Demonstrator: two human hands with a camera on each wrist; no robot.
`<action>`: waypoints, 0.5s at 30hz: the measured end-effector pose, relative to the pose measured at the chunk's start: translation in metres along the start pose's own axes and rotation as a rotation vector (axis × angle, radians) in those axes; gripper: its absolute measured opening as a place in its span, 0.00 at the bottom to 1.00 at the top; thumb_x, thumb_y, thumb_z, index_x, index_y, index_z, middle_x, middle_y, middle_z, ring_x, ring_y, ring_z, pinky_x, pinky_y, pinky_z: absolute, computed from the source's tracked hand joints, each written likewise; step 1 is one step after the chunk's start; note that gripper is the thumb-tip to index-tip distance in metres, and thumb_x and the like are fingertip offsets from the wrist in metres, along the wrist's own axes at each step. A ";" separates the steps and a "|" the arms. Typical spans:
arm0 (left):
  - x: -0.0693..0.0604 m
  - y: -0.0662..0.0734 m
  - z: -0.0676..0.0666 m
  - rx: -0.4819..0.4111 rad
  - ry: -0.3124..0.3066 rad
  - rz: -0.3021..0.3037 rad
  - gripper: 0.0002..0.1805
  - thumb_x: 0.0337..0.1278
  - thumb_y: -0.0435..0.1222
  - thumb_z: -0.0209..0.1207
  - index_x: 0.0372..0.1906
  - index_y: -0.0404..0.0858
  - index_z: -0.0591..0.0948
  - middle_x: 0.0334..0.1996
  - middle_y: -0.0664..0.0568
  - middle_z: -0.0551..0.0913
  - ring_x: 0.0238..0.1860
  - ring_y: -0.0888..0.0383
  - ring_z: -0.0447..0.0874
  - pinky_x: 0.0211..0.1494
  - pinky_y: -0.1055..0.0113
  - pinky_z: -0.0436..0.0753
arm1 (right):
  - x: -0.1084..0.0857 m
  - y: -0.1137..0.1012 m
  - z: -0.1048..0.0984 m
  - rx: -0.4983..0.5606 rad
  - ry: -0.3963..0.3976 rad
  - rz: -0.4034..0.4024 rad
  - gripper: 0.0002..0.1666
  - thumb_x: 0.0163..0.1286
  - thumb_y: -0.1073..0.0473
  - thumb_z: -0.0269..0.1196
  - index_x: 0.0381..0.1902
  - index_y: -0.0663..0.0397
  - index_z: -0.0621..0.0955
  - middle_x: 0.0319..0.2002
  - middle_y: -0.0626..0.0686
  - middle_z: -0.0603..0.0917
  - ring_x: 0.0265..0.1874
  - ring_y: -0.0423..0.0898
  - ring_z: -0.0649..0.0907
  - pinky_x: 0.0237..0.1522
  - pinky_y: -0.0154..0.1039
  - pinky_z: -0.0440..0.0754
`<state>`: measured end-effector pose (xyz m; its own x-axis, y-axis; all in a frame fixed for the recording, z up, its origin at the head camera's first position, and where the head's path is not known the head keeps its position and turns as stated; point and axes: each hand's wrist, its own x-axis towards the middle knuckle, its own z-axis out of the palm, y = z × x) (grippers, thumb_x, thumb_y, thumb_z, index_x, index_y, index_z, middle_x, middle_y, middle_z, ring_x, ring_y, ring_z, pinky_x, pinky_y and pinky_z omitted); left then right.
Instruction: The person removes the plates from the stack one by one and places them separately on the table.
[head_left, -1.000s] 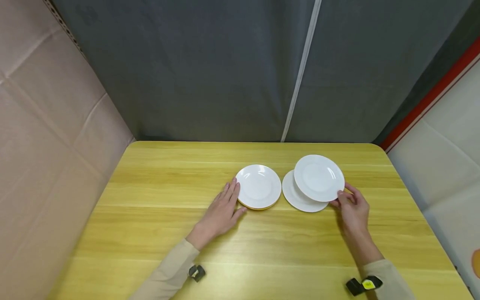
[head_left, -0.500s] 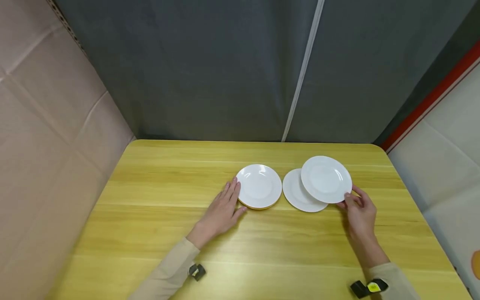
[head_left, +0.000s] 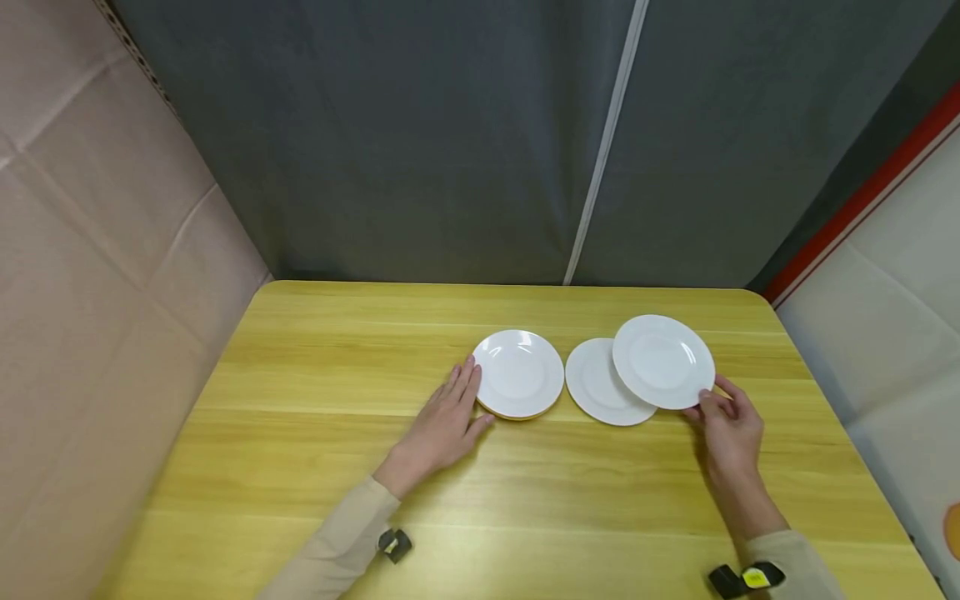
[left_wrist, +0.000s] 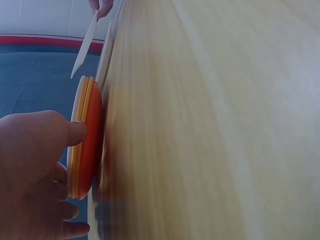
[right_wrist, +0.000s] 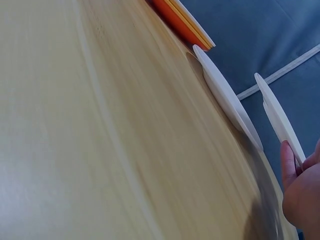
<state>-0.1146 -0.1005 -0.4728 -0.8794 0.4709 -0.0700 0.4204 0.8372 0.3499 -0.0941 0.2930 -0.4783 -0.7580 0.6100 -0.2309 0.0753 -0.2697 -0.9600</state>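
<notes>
The left hand rests its straight fingers against the left rim of a stack topped by a white plate. In the left wrist view that stack shows yellow-orange layers and an orange-red bottom piece, the thumb touching its side. Pinched at its near right rim by the right hand, a white plate is held above the table. Below and left of it, another white plate lies on the table, partly covered from above. The right wrist view shows a gap between the held plate and the lying plate.
The wooden table has its far edge against a dark grey curtain. Pale cloth hangs at the left, and a white panel with a red border stands at the right.
The right hand has moved to the right with its plate, uncovering more of the plate lying below. The left hand and the stack have stayed in place.
</notes>
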 end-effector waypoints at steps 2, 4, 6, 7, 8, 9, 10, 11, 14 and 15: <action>0.000 0.000 0.001 -0.001 0.000 -0.001 0.44 0.78 0.55 0.45 0.82 0.33 0.44 0.83 0.40 0.38 0.82 0.40 0.43 0.82 0.45 0.56 | 0.001 0.000 -0.002 -0.002 0.007 0.011 0.25 0.72 0.67 0.61 0.66 0.60 0.75 0.30 0.45 0.83 0.22 0.37 0.86 0.31 0.28 0.88; 0.000 -0.001 0.001 -0.001 0.001 0.000 0.44 0.78 0.55 0.46 0.82 0.33 0.44 0.83 0.40 0.38 0.82 0.40 0.43 0.82 0.46 0.56 | 0.002 0.000 -0.005 -0.004 0.012 0.025 0.26 0.72 0.67 0.61 0.67 0.60 0.74 0.30 0.46 0.83 0.23 0.37 0.86 0.32 0.28 0.88; 0.000 -0.001 0.001 -0.002 0.002 0.001 0.44 0.78 0.55 0.46 0.82 0.33 0.44 0.83 0.40 0.38 0.82 0.40 0.43 0.82 0.46 0.56 | 0.003 0.000 -0.007 -0.011 0.015 0.036 0.27 0.72 0.66 0.61 0.68 0.59 0.74 0.31 0.45 0.83 0.24 0.37 0.86 0.32 0.28 0.88; 0.000 -0.001 0.001 -0.002 0.003 0.001 0.44 0.78 0.55 0.46 0.82 0.33 0.44 0.83 0.40 0.38 0.82 0.40 0.43 0.82 0.46 0.56 | 0.003 0.000 -0.007 -0.013 0.019 0.042 0.27 0.72 0.66 0.61 0.68 0.59 0.73 0.31 0.45 0.83 0.24 0.37 0.85 0.32 0.28 0.88; 0.000 -0.001 0.000 -0.003 0.001 0.001 0.44 0.78 0.55 0.46 0.82 0.33 0.44 0.83 0.40 0.38 0.82 0.40 0.42 0.82 0.46 0.56 | 0.003 -0.001 -0.008 -0.020 0.020 0.045 0.27 0.73 0.66 0.61 0.69 0.59 0.73 0.32 0.45 0.83 0.24 0.37 0.85 0.33 0.28 0.88; 0.000 -0.001 0.000 -0.002 0.000 0.001 0.44 0.78 0.55 0.46 0.82 0.33 0.44 0.83 0.40 0.38 0.82 0.40 0.42 0.82 0.46 0.56 | 0.003 -0.001 -0.008 -0.025 0.021 0.046 0.28 0.73 0.66 0.61 0.69 0.59 0.73 0.32 0.45 0.82 0.25 0.37 0.85 0.33 0.28 0.88; 0.000 -0.001 0.000 -0.003 0.000 0.000 0.44 0.78 0.55 0.46 0.82 0.33 0.44 0.83 0.40 0.38 0.82 0.40 0.42 0.82 0.46 0.56 | 0.003 -0.001 -0.009 -0.028 0.024 0.045 0.28 0.73 0.66 0.61 0.69 0.59 0.73 0.32 0.45 0.82 0.25 0.37 0.85 0.33 0.28 0.88; 0.000 -0.002 0.000 -0.002 0.000 0.000 0.44 0.78 0.55 0.45 0.82 0.33 0.44 0.83 0.40 0.38 0.82 0.40 0.42 0.82 0.46 0.56 | 0.002 -0.002 -0.009 -0.027 0.025 0.044 0.28 0.73 0.66 0.61 0.69 0.60 0.73 0.32 0.45 0.82 0.24 0.37 0.85 0.33 0.28 0.88; -0.001 -0.003 0.000 0.000 0.002 0.001 0.44 0.78 0.55 0.45 0.82 0.33 0.44 0.83 0.40 0.39 0.82 0.41 0.42 0.82 0.46 0.56 | 0.001 -0.003 -0.010 -0.017 0.030 0.040 0.27 0.72 0.67 0.61 0.69 0.60 0.73 0.32 0.45 0.82 0.24 0.37 0.85 0.33 0.28 0.88; -0.001 -0.003 0.000 0.002 0.002 0.002 0.44 0.78 0.55 0.45 0.82 0.33 0.44 0.83 0.40 0.38 0.82 0.41 0.42 0.82 0.46 0.56 | 0.001 -0.002 -0.011 -0.011 0.031 0.038 0.27 0.72 0.67 0.61 0.68 0.60 0.73 0.32 0.46 0.82 0.24 0.37 0.85 0.33 0.28 0.88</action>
<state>-0.1152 -0.1033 -0.4736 -0.8792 0.4716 -0.0677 0.4222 0.8370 0.3480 -0.0878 0.3025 -0.4780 -0.7343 0.6218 -0.2722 0.1113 -0.2854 -0.9519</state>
